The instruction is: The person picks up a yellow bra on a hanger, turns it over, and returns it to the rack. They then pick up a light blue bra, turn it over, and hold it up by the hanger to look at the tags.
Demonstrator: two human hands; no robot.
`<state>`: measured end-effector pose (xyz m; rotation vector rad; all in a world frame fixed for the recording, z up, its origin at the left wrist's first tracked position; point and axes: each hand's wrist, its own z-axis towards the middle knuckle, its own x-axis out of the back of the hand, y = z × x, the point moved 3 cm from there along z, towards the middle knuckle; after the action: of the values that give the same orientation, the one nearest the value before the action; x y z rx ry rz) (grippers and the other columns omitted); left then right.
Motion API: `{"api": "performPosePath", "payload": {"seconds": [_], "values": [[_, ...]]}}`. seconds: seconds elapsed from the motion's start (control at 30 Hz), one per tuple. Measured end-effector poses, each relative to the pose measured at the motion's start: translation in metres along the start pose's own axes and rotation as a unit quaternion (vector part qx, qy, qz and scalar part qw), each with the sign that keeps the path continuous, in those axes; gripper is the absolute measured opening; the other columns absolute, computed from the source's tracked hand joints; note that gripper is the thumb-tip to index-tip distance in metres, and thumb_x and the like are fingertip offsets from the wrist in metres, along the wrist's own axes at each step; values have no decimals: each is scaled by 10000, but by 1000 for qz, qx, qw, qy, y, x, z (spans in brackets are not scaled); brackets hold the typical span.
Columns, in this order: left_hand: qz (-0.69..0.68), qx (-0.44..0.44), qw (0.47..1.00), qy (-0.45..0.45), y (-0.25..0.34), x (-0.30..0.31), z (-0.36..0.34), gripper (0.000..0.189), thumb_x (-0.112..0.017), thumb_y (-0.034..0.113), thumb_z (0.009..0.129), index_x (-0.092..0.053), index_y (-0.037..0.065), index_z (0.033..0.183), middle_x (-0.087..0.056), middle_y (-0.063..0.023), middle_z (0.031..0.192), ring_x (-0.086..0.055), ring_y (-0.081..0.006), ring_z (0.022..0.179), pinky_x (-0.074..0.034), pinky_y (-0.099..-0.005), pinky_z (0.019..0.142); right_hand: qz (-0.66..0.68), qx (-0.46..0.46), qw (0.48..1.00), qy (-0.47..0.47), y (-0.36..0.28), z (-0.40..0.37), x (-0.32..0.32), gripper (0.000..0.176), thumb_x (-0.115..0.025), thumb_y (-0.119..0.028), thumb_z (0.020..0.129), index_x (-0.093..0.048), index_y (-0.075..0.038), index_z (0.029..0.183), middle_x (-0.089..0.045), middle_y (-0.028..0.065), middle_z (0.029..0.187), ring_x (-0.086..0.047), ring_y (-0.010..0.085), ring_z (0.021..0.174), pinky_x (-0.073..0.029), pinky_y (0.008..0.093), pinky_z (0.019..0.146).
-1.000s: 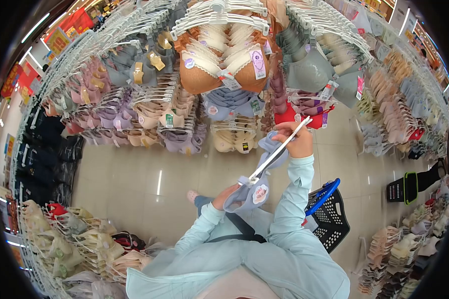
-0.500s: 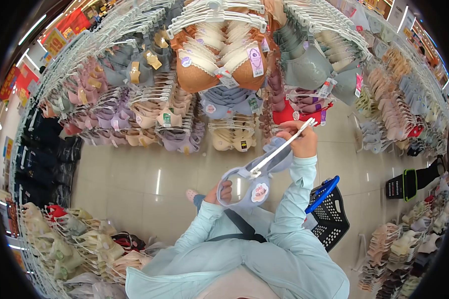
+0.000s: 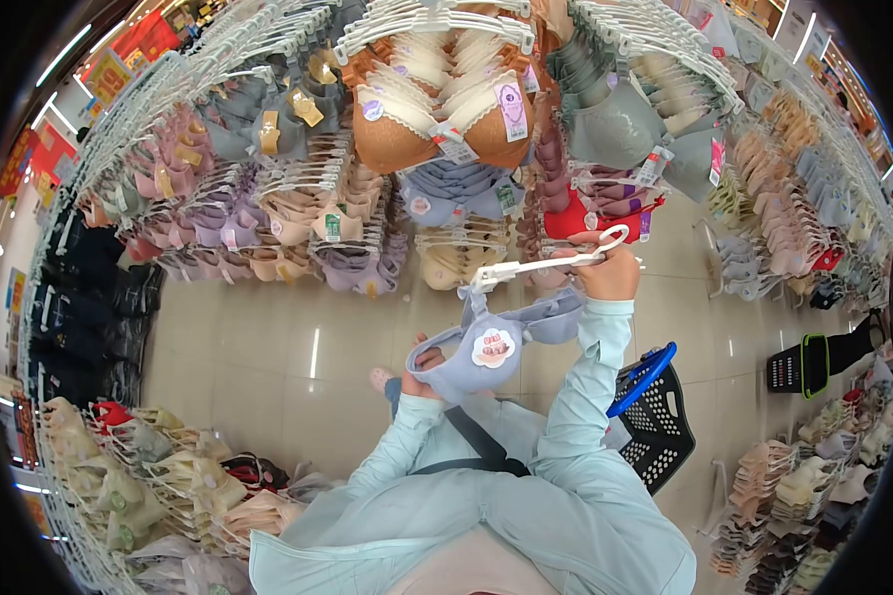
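Note:
My right hand is closed around a white hanger close to its hook. From the hanger's left end hangs a light blue bra, with a round white and pink label facing up. My left hand is at the bra's lower left side, its fingers partly behind the fabric and curled at the edge. In front of my hands, on the rack, are brown bras with cream lace, blue bras and a red bra.
A black basket with a blue handle is by my right arm. Another basket with a green rim stands farther right. Racks of bras line both sides, with pale bras at lower left. Tiled floor lies between.
The hanger has turned from steeply slanted to nearly level, its far end raised. The bra has swung with it, its label now more to the left and higher. My left hand has moved up slightly.

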<state>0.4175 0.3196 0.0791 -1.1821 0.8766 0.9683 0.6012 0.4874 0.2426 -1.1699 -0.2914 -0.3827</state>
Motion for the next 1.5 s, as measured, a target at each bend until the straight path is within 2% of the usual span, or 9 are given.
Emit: {"api": "performPosePath", "payload": {"seconds": [0.07, 0.27, 0.37, 0.5, 0.57, 0.77, 1.17, 1.4, 1.5], "values": [[55, -121, 991, 12, 5, -1, -4, 369, -445, 267, 762, -394, 107, 1091, -482, -24, 844, -464, -167, 783, -343, -329, 785, -21, 11, 1000, 9, -2, -1, 1, 172, -664, -80, 520, -593, -57, 675, -535, 18, 521, -491, 79, 468, -376, 204, 431], [275, -110, 953, -60, -15, -40, 0, 738, -551, 446, 617, -218, 132, 1196, -134, -66, 1271, -135, -269, 1159, -96, -468, 927, -74, -21, 997, 8, -18, -4, 5, 154, -663, -136, 516, -600, -90, 649, -534, 36, 510, -509, 116, 467, -386, 236, 441], [307, -117, 931, 158, -14, -34, 8, 745, -579, 394, 613, -196, 151, 1204, -127, -56, 1272, -141, -274, 1153, -110, -496, 913, -59, -71, 996, -20, -19, -4, 4, 208, -680, -262, 507, -600, -133, 649, -551, 46, 539, -541, 174, 514, -410, 259, 478], [339, -112, 929, 97, -16, -11, 7, 712, -604, 205, 616, -203, 108, 1196, -178, -76, 1250, -179, -267, 1144, -176, -465, 910, -76, -51, 995, -25, -9, -3, -2, 237, -684, -287, 490, -601, -143, 659, -549, 44, 537, -539, 180, 514, -409, 269, 473], [626, -80, 775, 33, -21, -7, 6, 622, -567, 25, 617, -260, 49, 1158, -291, -93, 1183, -291, -238, 1089, -264, -386, 884, -92, -30, 995, -28, -9, -3, -3, 249, -687, -291, 482, -601, -145, 664, -548, 43, 535, -539, 181, 514, -409, 272, 472], [660, -151, 720, 151, -17, -3, 2, 441, -503, -30, 674, -351, 18, 1085, -414, -74, 1074, -412, -172, 966, -311, -295, 833, -74, -41, 995, -54, -3, -2, -4, 289, -693, -323, 463, -602, -144, 670, -543, 50, 531, -536, 187, 514, -407, 271, 478], [433, -191, 865, 168, -20, -22, 12, 491, -501, 54, 718, -265, 40, 1149, -335, -65, 1145, -309, -197, 1067, -241, -333, 891, 104, -8, 985, -136, -7, -6, -8, 194, -638, -140, 615, -578, -1, 736, -554, 33, 580, -448, 40, 480, -333, 169, 428], [509, -195, 834, 91, -28, -24, 6, 488, -509, 24, 695, -288, 29, 1131, -362, -76, 1114, -347, -188, 1028, -261, -314, 874, 146, -46, 977, -146, -11, -4, -6, 157, -606, -125, 638, -584, -6, 738, -546, 19, 538, -444, 41, 457, -331, 163, 426], [619, -225, 737, 152, -28, -33, 11, 471, -532, 26, 683, -321, 15, 1104, -403, -80, 1067, -386, -172, 980, -289, -283, 841, 158, -39, 977, -136, -14, -5, -4, 145, -602, -103, 638, -581, 3, 735, -545, 25, 544, -446, 44, 457, -332, 166, 422]]}}
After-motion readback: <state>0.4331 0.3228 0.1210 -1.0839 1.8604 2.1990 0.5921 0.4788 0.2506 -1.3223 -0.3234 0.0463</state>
